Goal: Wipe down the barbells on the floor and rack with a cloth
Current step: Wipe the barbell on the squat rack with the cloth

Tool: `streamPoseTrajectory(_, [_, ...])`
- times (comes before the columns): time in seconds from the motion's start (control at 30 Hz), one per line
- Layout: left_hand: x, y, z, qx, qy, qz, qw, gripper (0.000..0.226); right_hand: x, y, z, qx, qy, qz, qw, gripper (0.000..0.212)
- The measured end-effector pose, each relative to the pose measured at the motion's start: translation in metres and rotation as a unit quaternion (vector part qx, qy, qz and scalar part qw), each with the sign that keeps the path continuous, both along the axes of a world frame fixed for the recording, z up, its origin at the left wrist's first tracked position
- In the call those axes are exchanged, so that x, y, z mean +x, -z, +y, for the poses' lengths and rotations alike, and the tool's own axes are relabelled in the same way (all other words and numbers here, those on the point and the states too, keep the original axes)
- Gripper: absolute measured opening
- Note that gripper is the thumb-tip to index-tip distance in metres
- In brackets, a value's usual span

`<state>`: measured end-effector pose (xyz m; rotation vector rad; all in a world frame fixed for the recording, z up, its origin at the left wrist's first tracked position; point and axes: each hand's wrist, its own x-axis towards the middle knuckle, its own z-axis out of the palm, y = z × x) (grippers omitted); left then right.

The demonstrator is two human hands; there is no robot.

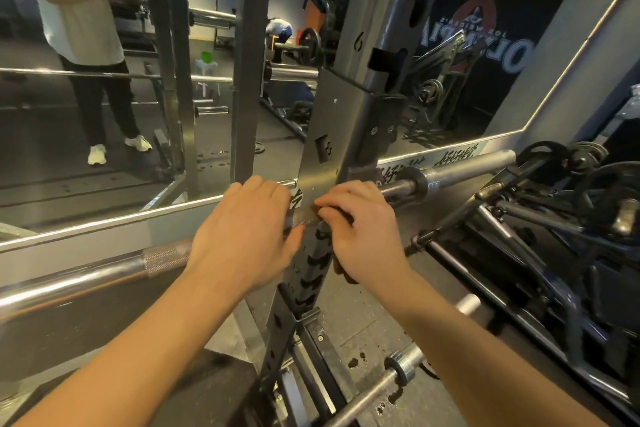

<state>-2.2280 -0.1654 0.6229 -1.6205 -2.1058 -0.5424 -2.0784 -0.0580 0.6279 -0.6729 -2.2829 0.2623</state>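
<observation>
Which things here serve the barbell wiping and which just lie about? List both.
Job: chrome knurled barbell on the rack; dark brown cloth in the right hand; left hand on that bar; grey steel barbell on the floor; grey steel rack upright.
Lying about: black round weight plates; tangled black metal handles; large wall mirror.

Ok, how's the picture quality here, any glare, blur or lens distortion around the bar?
Head view: wide-angle bending bows the barbell and tilts the rack upright; glare streaks its smooth chrome at far left; the room is dim, with a bright strip edging the mirror; left hand and right hand with the cloth look slightly soft.
</observation>
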Motion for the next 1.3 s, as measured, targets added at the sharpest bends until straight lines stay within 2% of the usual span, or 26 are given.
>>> streamPoseTrajectory(0.13, [0.002,-0.001,-0.002,-0.022,-0.005,-0.001,1.0,0.035,0.009,0.014,0.007,-0.067,0.107,0.084,0.988,0.016])
streamPoseTrajectory(0.23, [0.003,-0.006,-0.002,-0.044,-0.02,0.007,0.999,0.039,0.002,0.032,-0.023,-0.094,0.065,0.119,0.986,0.016])
streamPoseTrajectory(0.3, [0.003,-0.009,-0.006,-0.079,-0.023,0.022,0.996,0.041,0.005,0.048,-0.038,-0.179,0.018,0.091,0.979,0.02])
streamPoseTrajectory(0.4, [0.003,-0.011,-0.023,-0.101,-0.021,0.046,0.994,0.046,0.024,0.059,-0.048,-0.296,0.015,0.138,0.945,0.025])
streamPoseTrajectory(0.5, [0.006,-0.009,-0.048,-0.051,-0.02,0.035,0.998,0.044,0.037,0.048,-0.053,-0.378,-0.001,0.212,0.901,0.022])
streamPoseTrajectory(0.57, [0.012,-0.004,-0.062,-0.005,0.003,0.004,1.0,0.033,0.041,0.039,-0.058,-0.414,-0.031,0.226,0.881,0.023])
streamPoseTrajectory(0.63, [0.022,0.002,-0.073,0.022,0.035,-0.07,0.997,0.026,0.04,0.031,-0.063,-0.45,-0.071,0.235,0.859,0.026])
streamPoseTrajectory(0.73, [0.039,0.01,-0.085,0.023,0.067,-0.231,0.97,0.028,0.031,0.027,-0.072,-0.513,-0.128,0.266,0.807,0.025])
streamPoseTrajectory(0.8, [0.047,0.013,-0.092,0.037,0.064,-0.296,0.952,0.034,0.025,0.027,-0.079,-0.553,-0.164,0.287,0.765,0.022])
streamPoseTrajectory(0.97, [0.05,0.014,-0.105,0.091,0.051,-0.338,0.935,0.043,0.011,0.037,-0.089,-0.61,-0.203,0.302,0.704,0.036])
streamPoseTrajectory(1.03, [0.048,0.013,-0.108,0.105,0.033,-0.362,0.926,0.034,0.008,0.04,-0.091,-0.628,-0.213,0.296,0.687,0.041])
streamPoseTrajectory(1.13, [0.047,0.01,-0.111,0.099,-0.009,-0.391,0.915,0.022,0.008,0.041,-0.09,-0.628,-0.249,0.244,0.696,0.046])
streamPoseTrajectory(1.2, [0.046,0.004,-0.113,0.088,-0.028,-0.396,0.913,0.019,0.011,0.04,-0.086,-0.589,-0.256,0.187,0.744,0.047])
streamPoseTrajectory(1.3, [0.043,-0.004,-0.113,0.069,-0.05,-0.387,0.918,0.018,0.015,0.03,-0.077,-0.5,-0.211,0.133,0.83,0.029])
